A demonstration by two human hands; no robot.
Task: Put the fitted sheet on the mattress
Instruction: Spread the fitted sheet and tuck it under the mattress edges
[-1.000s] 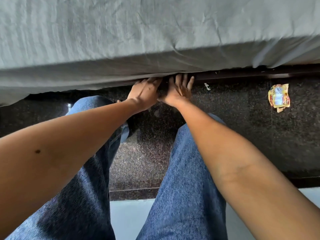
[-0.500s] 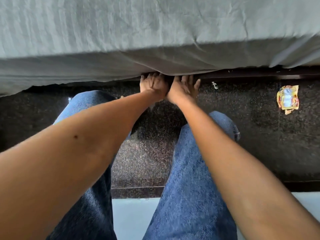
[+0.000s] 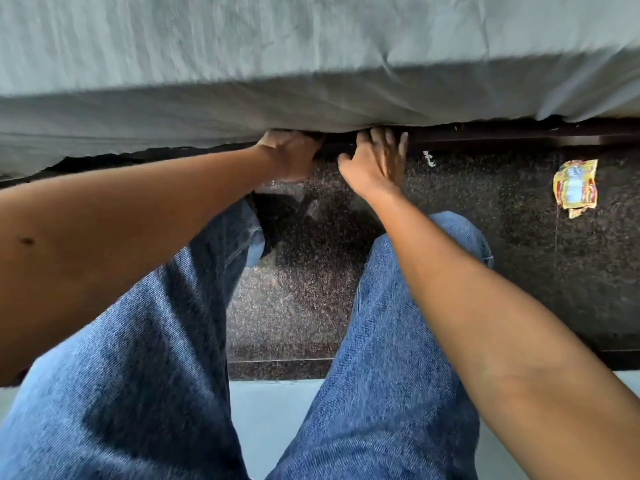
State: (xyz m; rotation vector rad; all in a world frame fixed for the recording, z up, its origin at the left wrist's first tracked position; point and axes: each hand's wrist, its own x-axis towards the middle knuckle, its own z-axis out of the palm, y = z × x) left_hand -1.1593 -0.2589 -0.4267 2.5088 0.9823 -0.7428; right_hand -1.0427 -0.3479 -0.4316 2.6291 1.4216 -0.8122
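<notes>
Sheet: grey fitted sheet [image 3: 311, 57] covers the mattress top and near side, and its hem hangs loose at your left.
Left hand [image 3: 290, 154]: fingers tucked under the hem, tips hidden; can't tell your grip.
Right hand [image 3: 377, 164]: fingers straight and spread, tips at the hem.
Floor [image 3: 485, 271]: yellow wrapper [image 3: 575, 187] to your right.

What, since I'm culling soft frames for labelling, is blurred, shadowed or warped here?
Head view: motion smear streaks the top of the fitted sheet and softens the fingers of the right hand; head view: the fingertips of the left hand vanish in shadow under the sheet's hem; head view: the wide lens bows the sheet's long edge, while the yellow wrapper on the floor looks fairly crisp.
</notes>
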